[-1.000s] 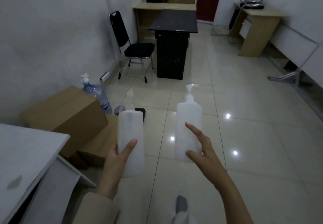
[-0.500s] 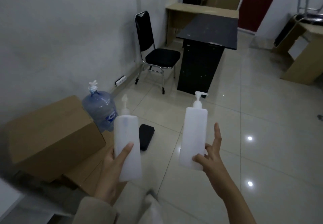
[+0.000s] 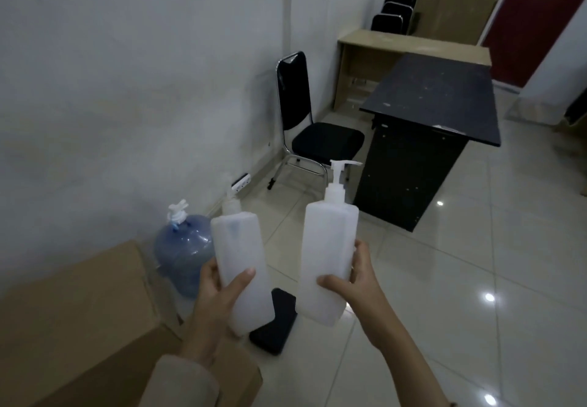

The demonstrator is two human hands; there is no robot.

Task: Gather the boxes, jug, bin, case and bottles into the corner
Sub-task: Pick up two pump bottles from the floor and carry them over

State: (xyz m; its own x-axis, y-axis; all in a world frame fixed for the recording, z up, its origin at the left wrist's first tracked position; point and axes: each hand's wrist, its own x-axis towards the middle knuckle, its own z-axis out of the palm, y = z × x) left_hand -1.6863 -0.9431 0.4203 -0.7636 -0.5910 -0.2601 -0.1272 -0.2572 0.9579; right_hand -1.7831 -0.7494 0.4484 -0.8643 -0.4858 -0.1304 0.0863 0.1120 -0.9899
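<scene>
I hold two white pump bottles upright in front of me. My left hand (image 3: 216, 298) grips the left bottle (image 3: 241, 257) around its lower half. My right hand (image 3: 352, 282) grips the right bottle (image 3: 327, 254) near its base. Behind them, a blue water jug (image 3: 182, 251) with a white tap stands against the wall. A large cardboard box (image 3: 73, 311) sits at the lower left, with a flatter box (image 3: 127, 371) under it. A black case (image 3: 276, 327) lies on the tiles below the bottles, partly hidden by them.
A black chair (image 3: 317, 139) stands by the wall with a black desk (image 3: 435, 120) to its right. A wooden desk (image 3: 400, 47) and stacked chairs (image 3: 397, 9) fill the far end. A power strip (image 3: 241, 182) lies by the skirting. Glossy tiles (image 3: 476, 279) stretch to the right.
The view has swung left and closer to the wall. The jug, boxes and case loom nearer. My right hand's fingers have closed round its bottle.
</scene>
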